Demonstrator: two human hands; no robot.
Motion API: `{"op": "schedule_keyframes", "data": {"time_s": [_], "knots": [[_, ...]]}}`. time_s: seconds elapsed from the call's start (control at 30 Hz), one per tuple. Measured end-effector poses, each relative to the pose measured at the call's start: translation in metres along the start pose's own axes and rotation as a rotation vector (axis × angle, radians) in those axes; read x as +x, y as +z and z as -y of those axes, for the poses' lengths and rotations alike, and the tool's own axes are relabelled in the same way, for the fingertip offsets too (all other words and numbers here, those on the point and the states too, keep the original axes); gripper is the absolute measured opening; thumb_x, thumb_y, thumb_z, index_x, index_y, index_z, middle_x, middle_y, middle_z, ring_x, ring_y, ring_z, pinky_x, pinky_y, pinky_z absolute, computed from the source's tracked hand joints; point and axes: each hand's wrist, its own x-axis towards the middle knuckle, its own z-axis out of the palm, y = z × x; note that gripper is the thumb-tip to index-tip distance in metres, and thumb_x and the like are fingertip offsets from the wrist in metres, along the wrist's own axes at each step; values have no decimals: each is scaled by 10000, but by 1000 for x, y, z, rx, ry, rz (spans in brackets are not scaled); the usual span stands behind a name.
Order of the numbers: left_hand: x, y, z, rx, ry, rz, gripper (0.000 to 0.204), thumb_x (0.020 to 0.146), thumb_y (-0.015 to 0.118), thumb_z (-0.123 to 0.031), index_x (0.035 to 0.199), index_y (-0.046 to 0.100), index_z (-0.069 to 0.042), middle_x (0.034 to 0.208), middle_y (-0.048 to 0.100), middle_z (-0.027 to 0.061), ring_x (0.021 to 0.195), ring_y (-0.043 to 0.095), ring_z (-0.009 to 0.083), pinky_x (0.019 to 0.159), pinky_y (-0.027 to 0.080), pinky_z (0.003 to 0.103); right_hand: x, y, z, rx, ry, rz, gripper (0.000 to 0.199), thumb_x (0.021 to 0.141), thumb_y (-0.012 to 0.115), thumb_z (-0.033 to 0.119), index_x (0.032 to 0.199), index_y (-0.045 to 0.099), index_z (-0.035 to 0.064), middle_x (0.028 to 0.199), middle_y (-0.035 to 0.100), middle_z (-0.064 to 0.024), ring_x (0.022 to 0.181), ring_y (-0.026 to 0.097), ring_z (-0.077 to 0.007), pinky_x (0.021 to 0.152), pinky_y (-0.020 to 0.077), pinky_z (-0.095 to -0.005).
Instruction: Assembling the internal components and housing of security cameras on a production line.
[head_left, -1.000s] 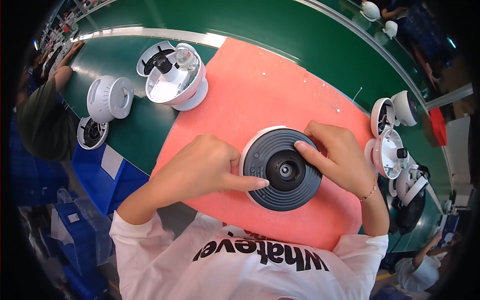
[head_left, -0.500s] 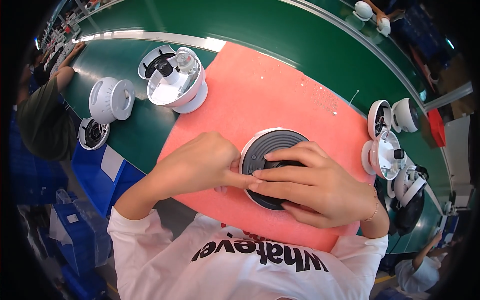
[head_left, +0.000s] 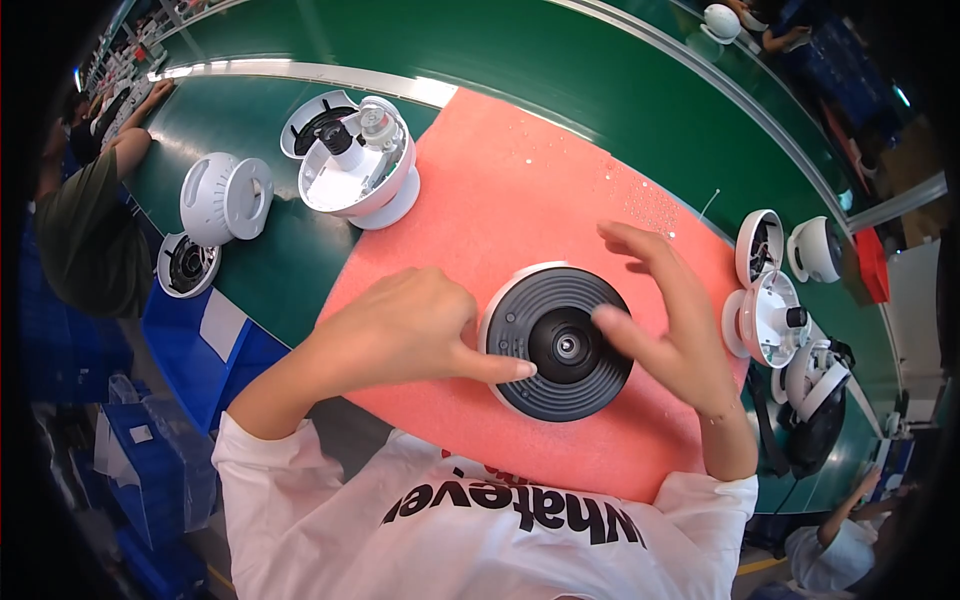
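Note:
A round dark grey part with concentric ridges and a white rim (head_left: 558,396) lies face up on the pink mat (head_left: 470,200). At its middle is a black hub (head_left: 567,346) with a small metal fitting. My left hand (head_left: 405,325) grips the left side of this part, thumb over the ridged face; its other fingers are tucked at the rim, partly hidden. My right hand (head_left: 672,325) hovers at the part's right edge, fingers apart and holding nothing, slightly blurred.
Small screws (head_left: 645,205) lie scattered on the mat's far right. An opened white round housing (head_left: 355,175) stands back left, beside another white unit (head_left: 225,200). More opened housings (head_left: 775,315) stand right. A blue bin (head_left: 190,335) and a co-worker's sleeve (head_left: 85,235) are left.
My right hand has lifted off the ridged part and opened toward the right and away, uncovering the central hub. My left hand stays at the left rim, its thumb now stretched over the face.

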Motion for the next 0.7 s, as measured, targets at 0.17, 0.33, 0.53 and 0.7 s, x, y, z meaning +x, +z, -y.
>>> {"op": "schedule_keyframes", "data": {"time_s": [0.17,0.33,0.53,0.7], "knots": [[14,54,28,-947,126,19,630,707,691,-347,1153,484,47,1009,584,164,975,558,218,839,433,321,-9,13,-18,463,503,324,417,884,485,306,1163,436,1,993,575,-130,985,538,-201,860,402,-311],[8,58,7,-874,275,-279,862,628,736,-205,1308,266,39,1184,474,191,1088,494,256,906,407,361,-11,8,-5,426,256,133,645,702,716,256,1160,331,15,1080,476,-164,1001,516,-247,864,407,-333],[9,37,-7,-561,418,-482,884,577,740,-194,1296,289,54,1140,497,212,1033,539,270,785,500,350,3,9,-5,341,48,-92,761,530,827,298,1079,372,33,948,555,-154,914,576,-255,796,457,-346],[32,12,-7,-553,450,-509,909,551,752,-233,1298,312,40,1142,516,183,1018,548,238,750,514,323,20,-5,-8,372,16,-219,844,534,823,260,1166,299,61,1038,545,-183,977,558,-270,807,462,-340]]}}
